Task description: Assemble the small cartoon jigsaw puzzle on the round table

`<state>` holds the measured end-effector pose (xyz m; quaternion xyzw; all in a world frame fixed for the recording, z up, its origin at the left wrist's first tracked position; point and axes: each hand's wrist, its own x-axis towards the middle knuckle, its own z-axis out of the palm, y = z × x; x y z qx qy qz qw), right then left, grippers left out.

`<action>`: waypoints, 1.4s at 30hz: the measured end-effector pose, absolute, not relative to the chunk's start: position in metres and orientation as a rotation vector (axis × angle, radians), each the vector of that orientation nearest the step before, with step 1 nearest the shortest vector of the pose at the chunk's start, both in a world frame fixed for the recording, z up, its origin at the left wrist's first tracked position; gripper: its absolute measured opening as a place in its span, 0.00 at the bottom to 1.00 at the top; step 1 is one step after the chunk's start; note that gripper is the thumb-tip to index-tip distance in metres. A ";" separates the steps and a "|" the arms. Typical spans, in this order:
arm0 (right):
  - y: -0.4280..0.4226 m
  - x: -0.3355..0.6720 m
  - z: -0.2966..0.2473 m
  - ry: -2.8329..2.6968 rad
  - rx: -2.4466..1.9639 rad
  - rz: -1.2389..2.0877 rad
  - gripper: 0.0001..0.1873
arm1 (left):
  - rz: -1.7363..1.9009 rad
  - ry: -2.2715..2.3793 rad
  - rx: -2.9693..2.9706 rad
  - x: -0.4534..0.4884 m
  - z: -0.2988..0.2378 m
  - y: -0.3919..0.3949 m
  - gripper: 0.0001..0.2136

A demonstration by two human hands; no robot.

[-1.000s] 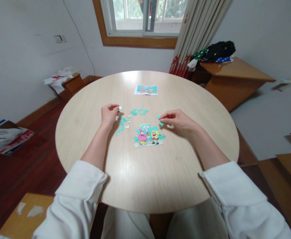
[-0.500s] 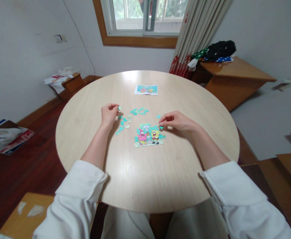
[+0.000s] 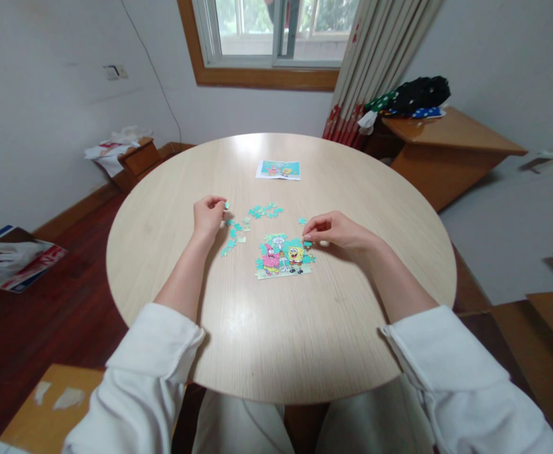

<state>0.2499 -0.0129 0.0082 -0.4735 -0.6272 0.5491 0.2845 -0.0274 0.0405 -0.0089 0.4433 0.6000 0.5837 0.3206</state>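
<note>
A partly assembled jigsaw puzzle with three cartoon figures lies on the round table. Left of it, my left hand is closed in a pinch on a small green-teal jigsaw piece, just above the tabletop. At the puzzle's upper right, my right hand has thumb and fingers drawn together. A teal piece shows just below those fingertips; whether they grip anything is too small to make out. Loose pieces lie beside my left hand, with another cluster beyond the puzzle.
A picture sheet of the same scene lies toward the far side of the table. One single teal piece sits beyond my right fingertips. Cloths are heaped on a wooden cabinet at right. A window and curtain stand behind.
Both hands stay nearly in place. The piece in my left fingers looks slightly turned. The whole view has shifted a few pixels.
</note>
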 end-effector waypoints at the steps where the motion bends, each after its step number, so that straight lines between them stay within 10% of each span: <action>1: -0.013 0.250 0.008 -1.685 -1.272 1.471 0.14 | 1.534 1.584 1.159 -0.027 -0.009 0.040 0.06; 42: -0.006 0.256 0.005 -1.820 -1.234 1.594 0.13 | 1.512 1.621 1.160 -0.027 -0.010 0.039 0.06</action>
